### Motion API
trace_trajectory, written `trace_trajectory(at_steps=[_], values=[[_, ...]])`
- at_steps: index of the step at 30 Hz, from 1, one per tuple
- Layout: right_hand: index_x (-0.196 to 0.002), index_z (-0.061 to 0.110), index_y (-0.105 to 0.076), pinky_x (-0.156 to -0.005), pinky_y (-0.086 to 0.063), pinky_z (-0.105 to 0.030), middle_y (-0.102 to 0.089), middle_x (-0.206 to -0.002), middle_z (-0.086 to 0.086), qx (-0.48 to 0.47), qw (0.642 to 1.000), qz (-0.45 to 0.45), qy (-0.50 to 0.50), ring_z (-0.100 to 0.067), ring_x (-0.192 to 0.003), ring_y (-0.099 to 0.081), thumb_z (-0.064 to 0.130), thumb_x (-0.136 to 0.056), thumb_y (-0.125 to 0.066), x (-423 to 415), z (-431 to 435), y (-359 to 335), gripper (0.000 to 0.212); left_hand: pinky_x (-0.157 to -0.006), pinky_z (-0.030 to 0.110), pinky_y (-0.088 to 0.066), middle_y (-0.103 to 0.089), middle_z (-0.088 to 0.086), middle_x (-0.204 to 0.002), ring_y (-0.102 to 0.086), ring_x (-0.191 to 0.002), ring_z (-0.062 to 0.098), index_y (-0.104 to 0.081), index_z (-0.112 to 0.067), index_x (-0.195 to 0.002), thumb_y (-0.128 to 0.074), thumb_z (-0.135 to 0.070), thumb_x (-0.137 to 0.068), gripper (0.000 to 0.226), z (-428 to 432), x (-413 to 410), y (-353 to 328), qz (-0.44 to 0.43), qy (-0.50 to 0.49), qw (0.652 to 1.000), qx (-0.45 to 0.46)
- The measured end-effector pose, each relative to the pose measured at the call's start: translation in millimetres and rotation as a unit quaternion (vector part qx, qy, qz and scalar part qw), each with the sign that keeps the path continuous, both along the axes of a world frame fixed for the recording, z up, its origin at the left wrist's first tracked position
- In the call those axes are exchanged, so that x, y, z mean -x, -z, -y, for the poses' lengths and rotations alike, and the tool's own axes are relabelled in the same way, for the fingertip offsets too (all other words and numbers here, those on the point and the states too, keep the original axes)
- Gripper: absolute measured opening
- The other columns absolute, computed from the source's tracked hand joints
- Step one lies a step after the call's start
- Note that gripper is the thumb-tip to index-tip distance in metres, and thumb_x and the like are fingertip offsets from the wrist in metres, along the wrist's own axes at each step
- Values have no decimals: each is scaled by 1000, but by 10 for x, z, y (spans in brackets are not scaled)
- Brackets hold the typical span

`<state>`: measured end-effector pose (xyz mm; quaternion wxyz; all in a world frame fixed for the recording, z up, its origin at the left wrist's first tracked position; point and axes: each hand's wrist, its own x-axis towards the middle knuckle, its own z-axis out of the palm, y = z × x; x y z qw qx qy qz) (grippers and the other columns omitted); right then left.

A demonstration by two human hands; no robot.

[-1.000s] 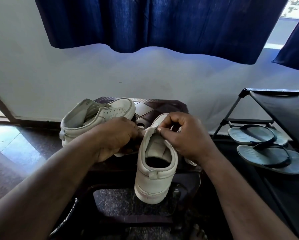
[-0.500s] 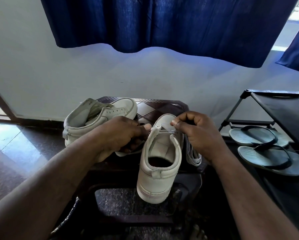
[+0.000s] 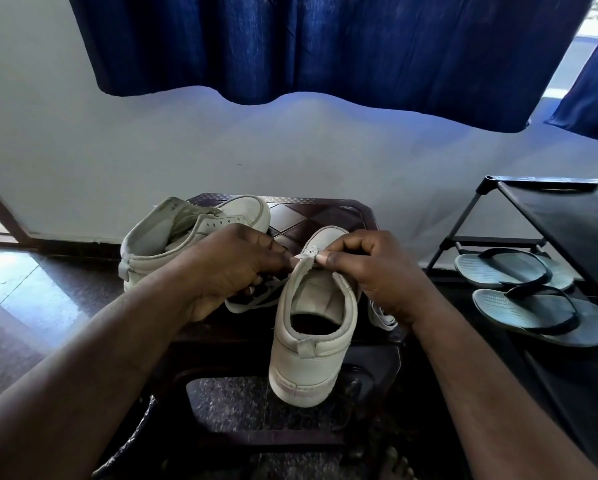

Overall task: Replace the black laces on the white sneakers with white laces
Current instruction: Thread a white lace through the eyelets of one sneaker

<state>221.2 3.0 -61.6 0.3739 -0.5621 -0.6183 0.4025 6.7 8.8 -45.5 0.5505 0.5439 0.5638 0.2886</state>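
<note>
A white sneaker (image 3: 311, 344) stands heel toward me on the dark stool (image 3: 325, 213). My left hand (image 3: 228, 271) pinches the left eyelet flap near its tongue. My right hand (image 3: 370, 268) pinches the right flap and a white lace (image 3: 380, 317), whose loose loops hang below that hand beside the shoe. Another stretch of white lace (image 3: 252, 303) trails under my left hand. The second white sneaker (image 3: 186, 233) lies unlaced on its side at the stool's back left. No black lace shows.
A black shoe rack (image 3: 560, 216) stands at the right with a pair of grey flip-flops (image 3: 533, 299) on its lower shelf. Blue curtains (image 3: 325, 46) hang over the white wall behind the stool. Glossy dark floor spreads at the left. My bare toes (image 3: 394, 465) show below.
My right hand has shifted from the shoe's right side back to the top of the tongue, meeting the left fingertips there. The lace loops hang lower beside the shoe.
</note>
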Motion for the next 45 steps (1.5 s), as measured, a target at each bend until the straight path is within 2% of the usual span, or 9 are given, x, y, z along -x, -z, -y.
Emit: trace_trajectory(at_steps=[9, 12, 17, 21, 25, 27, 30, 37, 45], values=[[-71, 21, -77, -65, -51, -22, -71, -66, 11, -20, 999, 40, 7, 1, -61, -59, 19, -80, -86, 72, 29, -18, 13, -52, 19, -36, -70, 6, -82, -51, -70, 11, -82, -15, -87, -81, -28, -82, 14, -8, -50, -3, -18, -11, 998, -54], [-69, 24, -77, -61, -48, -16, -70, -65, 15, -47, 998, 46, 2, 4, -58, -57, 19, -79, -88, 68, 55, -32, 16, -47, 13, -38, -70, 3, -78, -52, -61, 4, -81, -12, -87, -79, -22, -86, 10, -4, -67, -1, -13, -7, 998, -66], [-74, 22, -80, -65, -53, -28, -73, -69, 7, -40, 999, 32, -10, -3, -61, -61, 22, -79, -89, 63, 50, -20, 11, -54, 23, -44, -67, 8, -73, -56, -63, 14, -78, -14, -88, -82, -29, -76, 19, 37, -67, 3, 23, 38, 997, -66], [-75, 22, -79, -71, -59, -41, -75, -72, 2, -1, 1000, 15, -10, -9, -66, -63, 24, -79, -90, 73, 26, -6, 11, -72, 37, -46, -71, 14, -80, -58, -75, 24, -78, -13, -89, -78, -18, -87, 6, 12, -61, 50, 28, 29, 998, -58], [-70, 17, -78, -77, -61, -39, -77, -75, -1, 39, 998, -51, 0, -10, -70, -68, 11, -75, -92, 91, 42, -36, 15, -82, 43, -49, -75, 26, -99, -65, -82, 28, -81, -10, -89, -86, -37, -58, 41, 36, -87, 30, 48, 15, 998, -40], [-72, 12, -77, -77, -61, -38, -76, -73, -4, 56, 996, -76, 5, -13, -69, -68, 8, -72, -92, 98, 54, -58, 16, -75, 36, -50, -74, 25, -90, -64, -77, 23, -81, -7, -90, -89, -35, -52, 48, 31, -87, 24, 58, 12, 998, -31], [-73, 10, -77, -80, -61, -40, -75, -75, -7, 71, 993, -98, 7, -17, -71, -69, 4, -72, -91, 98, 56, -69, 15, -57, 26, -41, -63, 14, -79, -54, -63, 16, -78, 0, -95, -86, -35, -67, 46, 22, -93, 11, 63, -7, 998, -14], [-83, 4, -80, -92, -60, -44, -79, -93, -17, 91, 991, -101, 15, -23, -84, -71, 7, -80, -84, 73, 34, -65, 6, -77, 43, -39, -66, 16, -87, -54, -85, 28, -78, 1, -87, -83, -18, -78, 21, 26, -116, -12, 65, -43, 997, 30], [-77, 14, -78, -83, -60, -44, -76, -74, 0, 96, 994, -35, 33, -13, -73, -67, 15, -88, -80, 136, 7, -56, 11, -66, 33, -50, -64, 17, -87, -59, -75, 26, -64, 19, -111, -75, -7, -86, 37, 28, -162, 13, 102, -73, 991, 54]])
